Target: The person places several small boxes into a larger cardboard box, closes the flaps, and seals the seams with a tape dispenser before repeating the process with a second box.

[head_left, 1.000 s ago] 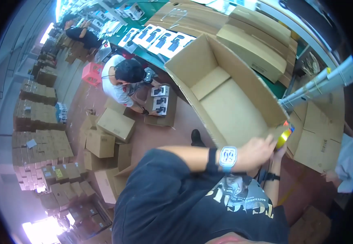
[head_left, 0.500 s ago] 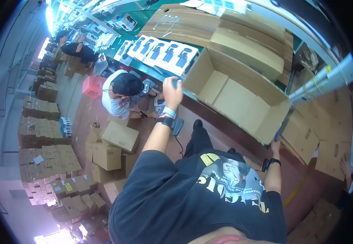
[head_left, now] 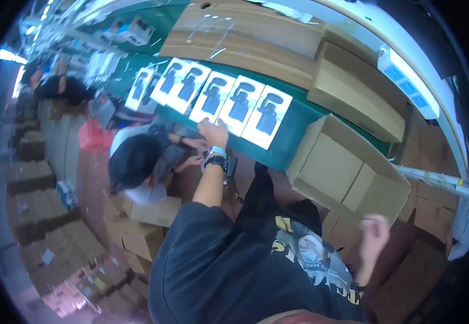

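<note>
My left hand (head_left: 213, 132) is at the near edge of a row of white printed boxes (head_left: 211, 99) on a green-topped table. Its fingers are curled, and whatever they may hold is hidden. Dark device pictures show on the box fronts. At the right, my right hand (head_left: 376, 232) is raised beside the near right side of an open, empty cardboard carton (head_left: 329, 178). Motion smears its fingers, so their grip is unclear. The carton stands tilted in view at the table's edge, apart from my left hand.
A co-worker in a dark cap (head_left: 134, 159) sits low at the left, hands close to my left wrist. Behind the carton lies a long closed cardboard box (head_left: 359, 92). A wooden board (head_left: 245, 32) covers the far tabletop. Stacked cartons (head_left: 56, 259) fill the left floor; a power strip (head_left: 407, 83) hangs at the right.
My view has turned, bringing the white boxes nearer. My left hand has left the carton's side for the box row. My right hand has come away from the carton's near corner.
</note>
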